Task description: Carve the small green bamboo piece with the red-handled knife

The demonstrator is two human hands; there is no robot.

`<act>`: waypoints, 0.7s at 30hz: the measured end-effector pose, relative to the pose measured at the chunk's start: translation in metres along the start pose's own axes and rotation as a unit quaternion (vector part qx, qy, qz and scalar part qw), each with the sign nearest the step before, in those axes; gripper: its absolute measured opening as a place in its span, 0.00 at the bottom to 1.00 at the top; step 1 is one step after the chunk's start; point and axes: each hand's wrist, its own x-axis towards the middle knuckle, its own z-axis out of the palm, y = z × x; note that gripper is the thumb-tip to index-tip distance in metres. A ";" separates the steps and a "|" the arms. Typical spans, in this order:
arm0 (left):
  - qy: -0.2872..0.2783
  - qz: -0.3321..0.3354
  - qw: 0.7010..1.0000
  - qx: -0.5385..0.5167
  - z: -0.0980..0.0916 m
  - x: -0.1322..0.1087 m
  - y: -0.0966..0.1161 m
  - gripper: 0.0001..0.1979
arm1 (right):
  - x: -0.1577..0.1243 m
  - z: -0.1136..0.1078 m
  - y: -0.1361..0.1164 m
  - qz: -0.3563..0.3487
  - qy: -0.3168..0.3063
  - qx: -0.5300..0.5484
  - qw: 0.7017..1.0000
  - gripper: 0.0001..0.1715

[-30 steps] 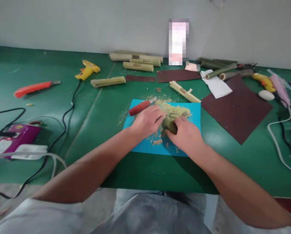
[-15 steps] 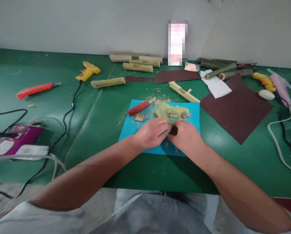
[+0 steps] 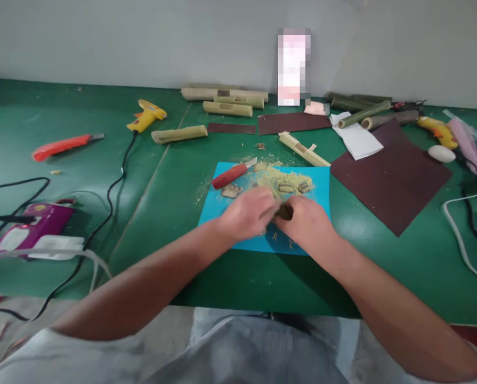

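My left hand [image 3: 251, 213], smeared by motion, is closed around a pale green bamboo piece [image 3: 267, 185] that juts out beyond its fingers. Pressed close beside it, my right hand [image 3: 304, 216] has its fingers curled on a small dark olive piece, mostly hidden, whose kind I cannot make out. Both hands are over a blue sheet [image 3: 322, 213]. Yellow-green dust [image 3: 278, 175] is heaped just past them. In it lie small worn, dusty pieces [image 3: 286, 189], and another worn piece [image 3: 231, 191] sits left of them. A red-handled knife [image 3: 232, 175] rests at the sheet's upper left corner.
Cut bamboo tubes [image 3: 228, 109] lie along the back, with a notched one [image 3: 304, 149] nearer. Brown sheets [image 3: 394, 197] and white paper [image 3: 356, 138] are at right. A yellow glue gun [image 3: 148, 116], orange cutter [image 3: 64, 146] and purple power strip [image 3: 36, 226] with cables occupy the left.
My left hand has shifted slightly and is now blurred, along with the bamboo piece. My right hand is almost unmoved. The whole view has moved a little.
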 end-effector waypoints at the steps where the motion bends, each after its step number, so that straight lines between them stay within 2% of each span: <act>1: -0.023 0.004 1.000 -0.009 0.000 0.000 0.000 0.16 | 0.000 0.000 0.000 -0.003 -0.003 -0.001 1.000 0.09; 2: -0.022 0.010 1.000 -0.011 0.000 0.001 0.000 0.16 | 0.000 0.000 0.000 -0.006 -0.003 -0.001 1.000 0.09; 5: 0.062 -0.046 0.997 0.017 -0.001 0.001 -0.003 0.14 | 0.000 0.000 0.000 -0.010 0.001 0.000 1.000 0.11; 6: 0.054 -0.028 0.998 0.011 -0.001 0.001 -0.003 0.14 | -0.001 0.000 0.000 -0.007 0.001 -0.002 1.000 0.10; 9: -0.024 0.017 1.000 -0.007 -0.001 0.000 -0.005 0.14 | -0.001 -0.001 -0.001 -0.007 -0.007 -0.005 1.000 0.08; 10: -0.012 0.028 1.000 0.002 -0.001 0.001 -0.007 0.15 | -0.001 -0.001 -0.001 -0.009 -0.007 -0.005 1.000 0.08; 12: 0.054 -0.028 0.998 0.029 -0.002 0.002 -0.009 0.15 | -0.001 -0.002 -0.001 -0.011 -0.004 -0.007 1.000 0.10; 13: 0.062 -0.030 0.997 0.030 -0.002 0.002 -0.010 0.15 | -0.001 -0.002 -0.001 -0.011 -0.003 -0.008 1.000 0.10; 16: 0.003 0.016 1.000 0.004 -0.001 0.002 -0.010 0.13 | -0.001 -0.001 0.000 -0.012 -0.002 -0.012 1.000 0.10; 17: -0.001 0.020 1.000 0.001 -0.001 0.002 -0.009 0.13 | -0.001 -0.001 0.000 -0.013 0.000 -0.011 1.000 0.10; 20: 0.057 -0.023 0.998 0.019 0.000 0.001 -0.008 0.12 | 0.000 0.000 0.001 -0.012 0.005 -0.011 1.000 0.10; 21: 0.051 -0.016 0.998 0.018 0.000 0.001 -0.007 0.13 | 0.000 0.001 0.001 -0.010 0.006 -0.012 1.000 0.09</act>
